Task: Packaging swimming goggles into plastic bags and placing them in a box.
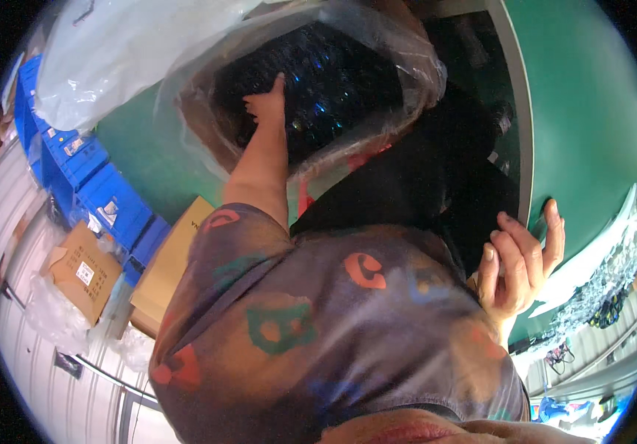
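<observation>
My left hand (pixel 266 105) reaches into a carton lined with a clear plastic bag (pixel 423 70). Its thumb and fingers are spread over a heap of small, dark, glittering pieces (pixel 326 89), whose exact kind I cannot make out. Nothing shows in its grasp. On the other side, my right hand (pixel 520 263) is raised beside the edge of a green tabletop (pixel 592 111). Its fingers are loosely bent and apart, and I see nothing held in them.
A large white plastic bag (pixel 126 52) lies at the upper left. Blue bins (pixel 115 200) line the left side, with brown cartons (pixel 85 270) near them. My dark-clad legs (pixel 407 174) are beside the lined carton. Clear plastic packaging (pixel 592 296) lies along the right table edge.
</observation>
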A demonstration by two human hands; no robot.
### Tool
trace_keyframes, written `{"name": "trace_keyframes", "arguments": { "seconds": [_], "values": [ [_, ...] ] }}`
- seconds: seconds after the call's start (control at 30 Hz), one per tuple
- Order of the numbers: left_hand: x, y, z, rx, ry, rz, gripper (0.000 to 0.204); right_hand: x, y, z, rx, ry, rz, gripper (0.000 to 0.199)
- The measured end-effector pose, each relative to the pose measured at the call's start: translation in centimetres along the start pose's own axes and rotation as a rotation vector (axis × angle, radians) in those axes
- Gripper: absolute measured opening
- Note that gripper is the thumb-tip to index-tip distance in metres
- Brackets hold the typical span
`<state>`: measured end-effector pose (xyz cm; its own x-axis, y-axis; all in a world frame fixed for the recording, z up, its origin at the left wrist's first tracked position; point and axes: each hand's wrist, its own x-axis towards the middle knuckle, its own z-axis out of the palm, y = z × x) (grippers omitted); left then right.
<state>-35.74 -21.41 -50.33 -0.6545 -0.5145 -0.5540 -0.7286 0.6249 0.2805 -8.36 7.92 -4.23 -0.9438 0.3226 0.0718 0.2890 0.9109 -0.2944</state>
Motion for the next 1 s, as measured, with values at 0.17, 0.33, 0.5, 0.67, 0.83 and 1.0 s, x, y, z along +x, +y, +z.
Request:
{"name": "trace_keyframes", "arguments": {
  "seconds": [0.17,0.33,0.5,0.67,0.83,1.0],
  "values": [
    [1.7,0.0,-0.5,0.104,-0.07,0.095,0.153,0.2,0.4,-0.1,0.017,-0.029,-0.014,0.013],
    [5.3,-1.9,-0.4,-0.184,0.091,0.155,0.133,0.1,0.3,0.1,0.008,-0.001,-0.007,0.013],
    [9.3,-4.4,-0.4,-0.36,0.074,0.079,0.116,0.6,-0.1,-0.1,0.006,-0.003,-0.007,0.01],
    [10.9,-4.1,0.0,-0.406,0.079,-0.17,0.115,0.2,-0.3,0.0,-0.005,0.019,-0.012,0.012],
    [11.2,-6.2,-0.6,-0.504,-0.113,0.055,0.118,0.2,-0.3,0.2,-0.001,0.025,-0.022,0.011],
    [11.3,-5.0,-1.5,-0.081,-0.182,0.092,0.107,0.1,-0.3,0.0,-0.001,0.016,-0.016,0.01]
  ]
}}
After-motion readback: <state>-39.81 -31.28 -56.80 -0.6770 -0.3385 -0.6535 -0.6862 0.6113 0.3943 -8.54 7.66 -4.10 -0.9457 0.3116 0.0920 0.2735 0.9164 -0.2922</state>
